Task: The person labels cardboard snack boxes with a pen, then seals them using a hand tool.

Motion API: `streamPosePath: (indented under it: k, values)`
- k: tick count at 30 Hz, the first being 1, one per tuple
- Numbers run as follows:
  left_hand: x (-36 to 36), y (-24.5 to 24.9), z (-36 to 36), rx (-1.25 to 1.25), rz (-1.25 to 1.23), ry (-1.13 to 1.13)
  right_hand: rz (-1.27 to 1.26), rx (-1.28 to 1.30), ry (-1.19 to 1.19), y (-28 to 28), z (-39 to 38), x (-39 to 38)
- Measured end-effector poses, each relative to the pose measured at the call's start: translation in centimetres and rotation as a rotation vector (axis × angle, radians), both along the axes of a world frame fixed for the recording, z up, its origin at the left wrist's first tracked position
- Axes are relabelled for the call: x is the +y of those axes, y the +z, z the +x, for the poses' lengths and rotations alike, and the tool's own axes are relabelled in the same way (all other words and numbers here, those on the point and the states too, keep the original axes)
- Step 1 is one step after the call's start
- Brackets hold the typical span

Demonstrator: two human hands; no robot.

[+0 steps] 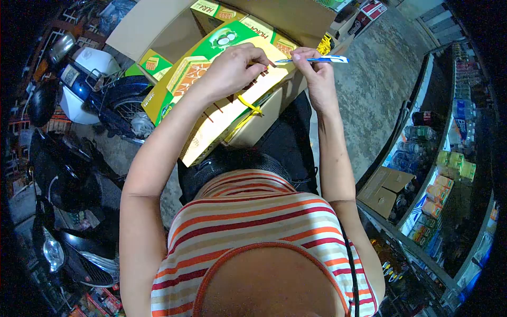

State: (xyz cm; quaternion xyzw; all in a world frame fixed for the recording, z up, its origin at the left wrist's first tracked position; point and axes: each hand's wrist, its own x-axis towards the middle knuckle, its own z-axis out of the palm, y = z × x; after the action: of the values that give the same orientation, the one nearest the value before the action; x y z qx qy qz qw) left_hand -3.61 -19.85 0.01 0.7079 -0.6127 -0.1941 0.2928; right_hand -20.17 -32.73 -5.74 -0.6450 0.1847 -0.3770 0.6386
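A green and yellow printed carton (182, 79) lies tilted across an open brown cardboard box. My left hand (235, 71) rests over the carton with its fingers curled together near the carton's upper right edge; what lies between the fingertips is too small to make out. Close beside it, my right hand (314, 71) pinches a slim blue-and-white pen-like tool (322, 59), whose tip points left toward the carton's pale side. Yellow ties (250, 105) sit at that side's lower edge.
The brown cardboard box (298, 18) holds more green and yellow cartons (156, 64). Motorbikes (113, 90) stand at left. On the right, shelves (409, 211) carry bottles and packets, with a small cardboard box (385, 191). A yellow bundle (325, 45) is beyond my right hand.
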Motion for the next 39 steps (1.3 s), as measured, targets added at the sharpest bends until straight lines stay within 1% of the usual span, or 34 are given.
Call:
streamPosePath:
  k: [1,2,4,5,7,10,13,15,19,20,22,25,31,34,36,37,39]
  values:
    - [-0.1,-0.1,0.1,-0.102,-0.064,-0.052,0.026,-0.006,-0.018,0.0,-0.1,0.1]
    - [-0.1,-0.2,0.1,-0.102,-0.065,-0.054,0.051,-0.012,-0.038,-0.1,-0.3,0.2]
    - [-0.3,0.2,0.2,-0.261,-0.099,-0.126,0.077,-0.018,-0.06,-0.1,-0.6,0.3]
    - [-0.4,0.2,0.2,-0.261,-0.1,-0.129,0.078,-0.014,-0.063,-0.1,-0.7,0.4]
    - [-0.5,0.0,0.4,-0.352,-0.127,-0.211,0.08,-0.009,-0.068,-0.1,-0.7,0.6]
    - [-0.5,-0.1,0.5,-0.355,-0.113,-0.24,0.093,-0.059,-0.046,-0.5,-0.5,0.7]
    - [-0.4,-0.2,0.2,-0.393,-0.122,-0.257,0.117,-0.014,-0.026,-1.1,-0.3,0.8]
    - [-0.3,-0.4,0.1,-0.397,-0.13,-0.25,0.119,-0.067,-0.048,-1.4,-0.1,0.9]
    - [0.0,-0.6,-0.2,-0.438,-0.151,-0.239,0.164,-0.066,-0.066,-1.4,0.0,1.0]
    - [0.0,-0.6,-0.1,-0.438,-0.151,-0.24,0.155,-0.076,-0.069,-1.6,0.1,1.0]
    - [0.1,-0.7,0.0,-0.405,-0.227,-0.269,0.149,-0.086,-0.072,-1.7,0.1,1.1]
    - [0.2,-0.7,-0.2,-0.354,-0.194,-0.236,0.157,-0.096,-0.074,-1.8,0.2,1.2]
    - [0.3,-1.0,-0.1,-0.256,-0.23,-0.203,0.131,-0.098,-0.069,-1.9,0.1,1.2]
    - [0.4,-1.0,0.0,-0.211,-0.203,-0.196,0.144,-0.119,-0.05,-1.6,0.0,1.4]
    - [0.5,-0.9,-0.1,-0.218,-0.199,-0.192,0.055,-0.034,-0.055,-1.6,-0.1,1.3]
    - [0.5,-0.9,-0.2,-0.225,-0.195,-0.188,0.055,-0.033,-0.057,-1.5,-0.1,1.2]
    - [0.4,-1.0,-0.3,-0.227,-0.201,-0.189,0.045,-0.011,0.023,-1.3,0.1,0.6]
